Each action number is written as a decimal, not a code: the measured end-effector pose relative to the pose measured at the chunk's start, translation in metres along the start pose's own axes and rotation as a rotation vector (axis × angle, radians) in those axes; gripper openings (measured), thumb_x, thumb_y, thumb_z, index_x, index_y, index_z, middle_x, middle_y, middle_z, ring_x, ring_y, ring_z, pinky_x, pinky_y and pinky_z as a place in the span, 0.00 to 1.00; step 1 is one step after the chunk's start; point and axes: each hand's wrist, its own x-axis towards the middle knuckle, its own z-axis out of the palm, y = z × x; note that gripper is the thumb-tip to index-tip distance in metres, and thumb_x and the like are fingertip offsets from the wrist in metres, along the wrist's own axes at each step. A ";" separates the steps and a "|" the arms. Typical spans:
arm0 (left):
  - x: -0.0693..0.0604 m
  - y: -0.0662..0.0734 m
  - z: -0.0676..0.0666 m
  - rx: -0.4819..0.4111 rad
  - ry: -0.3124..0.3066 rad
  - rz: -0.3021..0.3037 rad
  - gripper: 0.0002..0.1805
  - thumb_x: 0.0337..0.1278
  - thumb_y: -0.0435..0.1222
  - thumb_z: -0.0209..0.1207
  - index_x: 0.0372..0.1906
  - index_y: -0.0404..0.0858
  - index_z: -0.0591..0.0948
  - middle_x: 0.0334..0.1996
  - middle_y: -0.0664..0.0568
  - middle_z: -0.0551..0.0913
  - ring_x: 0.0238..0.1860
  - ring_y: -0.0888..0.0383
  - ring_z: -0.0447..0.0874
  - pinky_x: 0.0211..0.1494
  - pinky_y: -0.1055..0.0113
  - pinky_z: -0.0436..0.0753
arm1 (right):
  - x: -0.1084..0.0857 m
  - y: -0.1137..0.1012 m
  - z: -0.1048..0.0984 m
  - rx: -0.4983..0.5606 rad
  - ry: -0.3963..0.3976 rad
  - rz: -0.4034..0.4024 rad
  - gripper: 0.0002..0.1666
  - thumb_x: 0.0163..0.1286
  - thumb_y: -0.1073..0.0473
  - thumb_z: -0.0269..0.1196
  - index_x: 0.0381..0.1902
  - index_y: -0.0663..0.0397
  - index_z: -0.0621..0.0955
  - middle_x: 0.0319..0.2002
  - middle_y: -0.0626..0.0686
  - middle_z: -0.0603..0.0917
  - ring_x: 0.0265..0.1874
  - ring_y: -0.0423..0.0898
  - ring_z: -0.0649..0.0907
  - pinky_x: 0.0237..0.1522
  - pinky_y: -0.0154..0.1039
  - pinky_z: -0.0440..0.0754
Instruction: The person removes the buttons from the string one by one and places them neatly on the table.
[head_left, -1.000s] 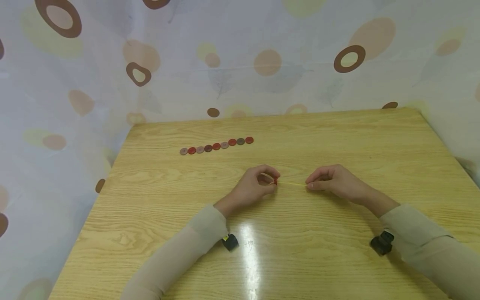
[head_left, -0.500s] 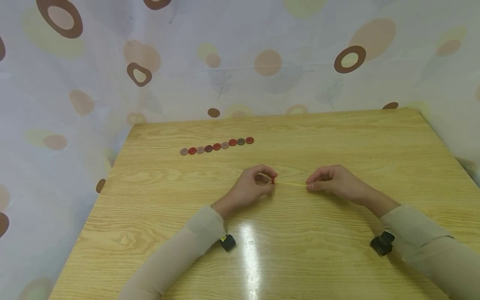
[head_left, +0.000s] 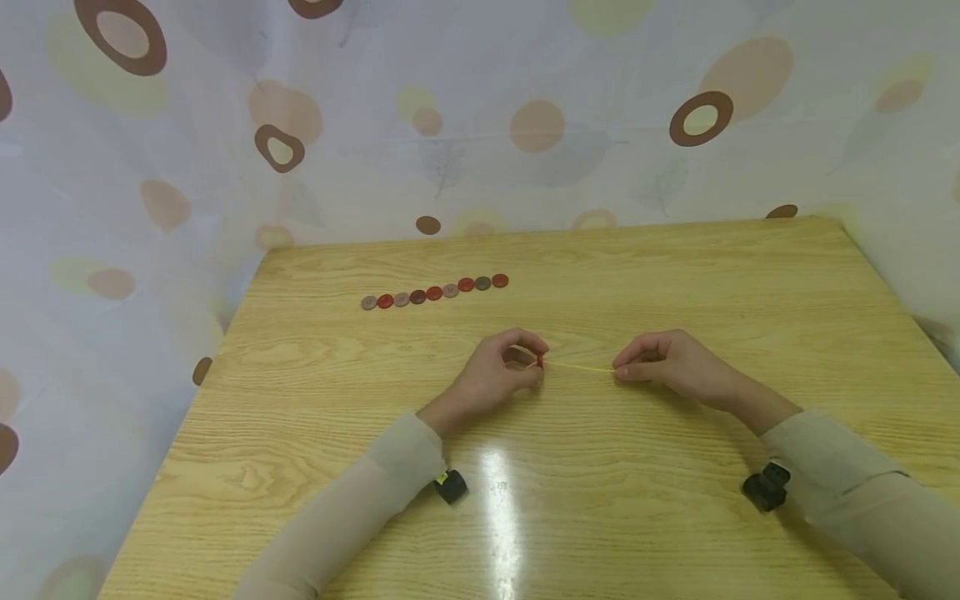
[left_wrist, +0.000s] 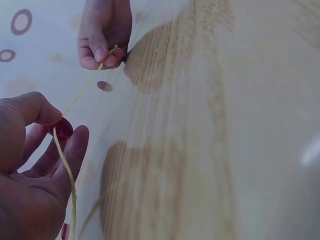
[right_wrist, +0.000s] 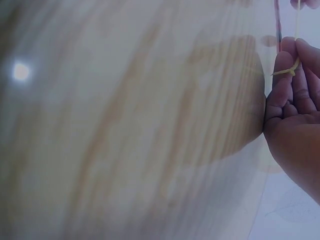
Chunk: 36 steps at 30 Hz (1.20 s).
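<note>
Between thumb and fingers my left hand (head_left: 495, 371) pinches a red button (left_wrist: 63, 129) by its edges. A thin yellow cord (head_left: 577, 366) runs through the button; its loose part trails down past the left palm in the left wrist view. My right hand (head_left: 675, 367) pinches the cord some way to the right, so it stretches nearly straight between the hands. The right wrist view shows a small knot (right_wrist: 292, 72) in the cord and a short tail by the right fingers. Both hands are just above the wooden table (head_left: 637, 492).
Behind the left hand, several round buttons (head_left: 434, 293) lie in a slanting row, some red, others pinkish, brown or grey. A patterned curtain (head_left: 465, 108) hangs along the table's back and left edges. Light glares off the tabletop near the front.
My left hand has moved slightly left with the red button, and the stretch of cord between the hands has grown longer. The right hand stays where it was.
</note>
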 end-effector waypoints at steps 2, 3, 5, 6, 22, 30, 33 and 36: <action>0.000 -0.001 -0.001 -0.005 -0.001 0.004 0.16 0.61 0.28 0.63 0.54 0.36 0.81 0.52 0.48 0.81 0.50 0.56 0.81 0.53 0.63 0.80 | 0.000 0.000 0.000 0.000 -0.001 -0.001 0.14 0.70 0.53 0.68 0.46 0.57 0.86 0.44 0.54 0.87 0.42 0.45 0.82 0.42 0.37 0.78; -0.001 -0.001 -0.001 -0.007 -0.002 0.008 0.16 0.61 0.28 0.63 0.54 0.35 0.81 0.52 0.48 0.81 0.50 0.56 0.81 0.53 0.63 0.80 | 0.000 0.000 0.000 0.002 -0.002 -0.002 0.14 0.70 0.53 0.68 0.46 0.57 0.86 0.44 0.54 0.87 0.42 0.45 0.82 0.42 0.37 0.78; -0.001 -0.002 -0.002 -0.012 -0.004 0.013 0.16 0.61 0.28 0.62 0.54 0.35 0.81 0.52 0.47 0.81 0.49 0.56 0.81 0.52 0.64 0.80 | 0.000 0.000 0.000 0.007 -0.003 -0.003 0.14 0.69 0.54 0.68 0.46 0.57 0.86 0.44 0.54 0.87 0.42 0.45 0.82 0.42 0.37 0.78; -0.001 -0.002 -0.003 -0.013 -0.003 0.013 0.16 0.60 0.28 0.62 0.54 0.35 0.81 0.52 0.47 0.81 0.49 0.57 0.81 0.52 0.64 0.80 | 0.000 0.000 0.000 0.008 -0.004 -0.003 0.14 0.70 0.54 0.68 0.46 0.57 0.86 0.44 0.54 0.87 0.42 0.45 0.82 0.41 0.37 0.78; -0.008 -0.002 -0.012 -0.004 0.016 0.018 0.17 0.61 0.27 0.62 0.55 0.33 0.80 0.53 0.46 0.81 0.50 0.55 0.81 0.53 0.62 0.80 | 0.000 -0.001 -0.001 0.007 -0.005 -0.008 0.14 0.70 0.54 0.68 0.46 0.58 0.86 0.44 0.55 0.87 0.39 0.45 0.80 0.38 0.38 0.78; -0.010 -0.003 -0.015 0.003 0.029 0.012 0.17 0.61 0.28 0.63 0.55 0.34 0.81 0.53 0.47 0.81 0.50 0.55 0.81 0.53 0.63 0.81 | 0.000 0.000 -0.001 0.016 -0.006 0.000 0.14 0.70 0.54 0.68 0.46 0.58 0.86 0.44 0.55 0.87 0.38 0.46 0.80 0.37 0.38 0.78; -0.010 -0.004 -0.016 -0.009 0.028 0.019 0.16 0.61 0.28 0.63 0.55 0.33 0.81 0.53 0.45 0.81 0.50 0.53 0.81 0.53 0.63 0.81 | 0.000 0.000 -0.001 0.006 -0.004 -0.001 0.14 0.70 0.53 0.68 0.46 0.58 0.86 0.44 0.55 0.87 0.39 0.45 0.80 0.37 0.38 0.79; -0.011 -0.003 -0.018 -0.011 0.029 0.018 0.16 0.62 0.27 0.63 0.55 0.33 0.81 0.53 0.44 0.81 0.50 0.52 0.81 0.52 0.63 0.81 | 0.000 0.000 -0.001 0.006 -0.007 -0.004 0.14 0.70 0.53 0.68 0.46 0.58 0.86 0.44 0.55 0.87 0.39 0.46 0.80 0.37 0.38 0.79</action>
